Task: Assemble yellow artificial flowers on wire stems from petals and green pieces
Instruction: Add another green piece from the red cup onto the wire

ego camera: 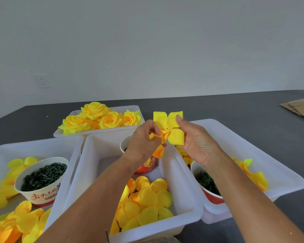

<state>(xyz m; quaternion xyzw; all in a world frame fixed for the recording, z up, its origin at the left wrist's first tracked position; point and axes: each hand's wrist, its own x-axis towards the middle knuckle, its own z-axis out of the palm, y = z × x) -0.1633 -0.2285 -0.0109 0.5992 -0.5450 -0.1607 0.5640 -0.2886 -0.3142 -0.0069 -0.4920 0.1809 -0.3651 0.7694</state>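
**Petal layer held above the centre tray, both hands engaged**

Both hands are raised at centre frame, over the middle white tray [88, 165]. The left hand [144, 142] has its fingers curled inward, pinching a partly built yellow-orange flower core [161, 136]; small petals hang below that hand. The right hand [195, 139] holds a flat four-lobed yellow petal piece [172, 127] upright, thumb behind it, index fingertip pressed on the upper right lobe, the other fingers loosely curled beneath. The petal piece touches the flower core at its centre. Whether a wire stem runs through them cannot be told.

The middle tray holds a heap of round yellow petals [147, 204] in its near half and a red-and-white paper cup [147, 168], largely hidden behind the left wrist.

In the upper centre of the frame, a far tray [74, 132] contains several finished yellow flowers [102, 118].

At the lower left, a tray [0, 151] holds a paper bowl [40, 195] filled with dark green pieces [46, 176], with loose yellow and orange petals around it.

At the right, a tray [270, 155] holds another bowl of green pieces [207, 183], partly covered by the right forearm, and more yellow petals.

All trays rest on a dark table [253, 109]. Flat cardboard [300, 106] lies at the upper right edge. A wall socket [44, 81] sits at the upper left.
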